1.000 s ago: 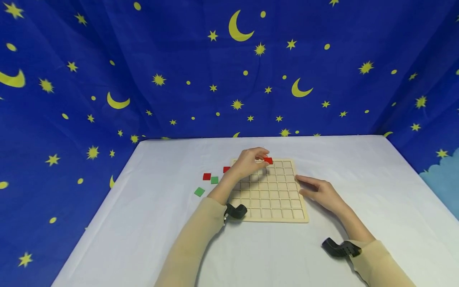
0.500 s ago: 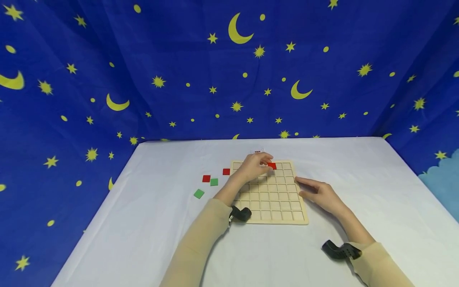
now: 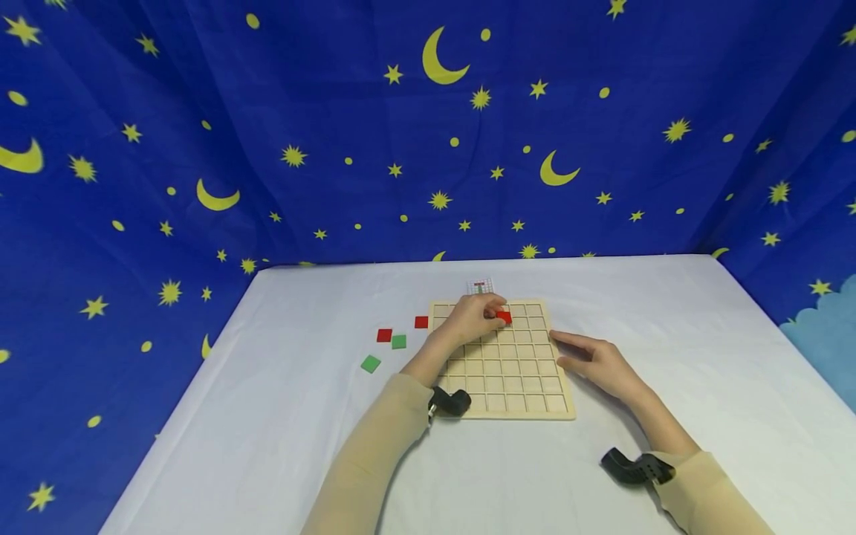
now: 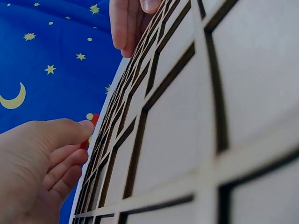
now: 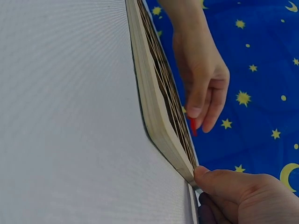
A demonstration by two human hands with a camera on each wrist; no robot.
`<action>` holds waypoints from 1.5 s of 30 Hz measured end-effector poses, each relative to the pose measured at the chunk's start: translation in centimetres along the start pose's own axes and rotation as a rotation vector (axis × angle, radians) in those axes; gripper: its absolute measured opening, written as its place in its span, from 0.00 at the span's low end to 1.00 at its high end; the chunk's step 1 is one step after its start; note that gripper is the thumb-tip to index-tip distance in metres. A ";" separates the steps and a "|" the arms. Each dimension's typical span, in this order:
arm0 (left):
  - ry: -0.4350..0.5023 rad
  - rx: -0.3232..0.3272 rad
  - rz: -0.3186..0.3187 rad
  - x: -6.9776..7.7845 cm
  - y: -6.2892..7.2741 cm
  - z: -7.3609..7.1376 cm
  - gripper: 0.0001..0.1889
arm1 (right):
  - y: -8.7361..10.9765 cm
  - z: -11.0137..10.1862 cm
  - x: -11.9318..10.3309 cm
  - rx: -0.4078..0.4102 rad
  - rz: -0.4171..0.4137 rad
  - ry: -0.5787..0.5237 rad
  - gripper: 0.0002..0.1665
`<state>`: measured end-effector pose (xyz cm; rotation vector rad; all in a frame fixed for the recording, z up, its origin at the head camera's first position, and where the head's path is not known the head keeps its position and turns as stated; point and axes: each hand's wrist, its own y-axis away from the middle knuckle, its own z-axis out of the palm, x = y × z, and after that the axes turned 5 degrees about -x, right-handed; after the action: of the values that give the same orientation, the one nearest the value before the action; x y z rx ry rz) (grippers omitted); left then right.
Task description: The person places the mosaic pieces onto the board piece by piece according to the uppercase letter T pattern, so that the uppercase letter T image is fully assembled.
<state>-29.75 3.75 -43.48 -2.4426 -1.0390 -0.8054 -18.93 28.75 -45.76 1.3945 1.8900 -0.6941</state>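
My left hand [image 3: 471, 316] pinches a small red square tile [image 3: 504, 318] between thumb and fingers, over the far rows of a pale wooden grid board [image 3: 511, 368]. In the right wrist view the red tile [image 5: 193, 126] hangs edge-on from the fingertips, close over the board. The left wrist view shows only a sliver of it past the thumb. My right hand [image 3: 595, 360] lies at the board's right side, its thumb and forefinger apart and their tips at the rim. The grid squares in sight hold no tiles; the left forearm and hand hide some.
Left of the board lie two red tiles [image 3: 384, 335] and two green tiles [image 3: 399, 342]. Behind the board is a small card [image 3: 480, 285] with a printed grid and red and green marks. A blue star-patterned curtain [image 3: 374, 111] stands behind the white table [image 3: 508, 475].
The left hand has carried the red tile from the board's far edge slightly right, then back toward the near side, uncovering the card behind. The right hand stays at the rim.
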 end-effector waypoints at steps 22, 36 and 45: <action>-0.075 -0.025 0.059 -0.4 0.1 0.5 0.20 | 0.0 -0.1 -0.2 0.003 0.012 0.002 0.31; -0.022 0.006 0.050 -0.2 0.5 0.4 0.20 | 0.1 0.1 -0.1 -0.002 0.009 -0.001 0.31; 0.074 -0.056 0.029 1.0 1.6 -2.6 0.19 | 0.2 0.1 0.0 0.008 0.004 0.001 0.31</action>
<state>-28.91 1.83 -41.02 -2.4488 -0.9638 -0.9192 -18.72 28.72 -45.84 1.4031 1.8863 -0.6999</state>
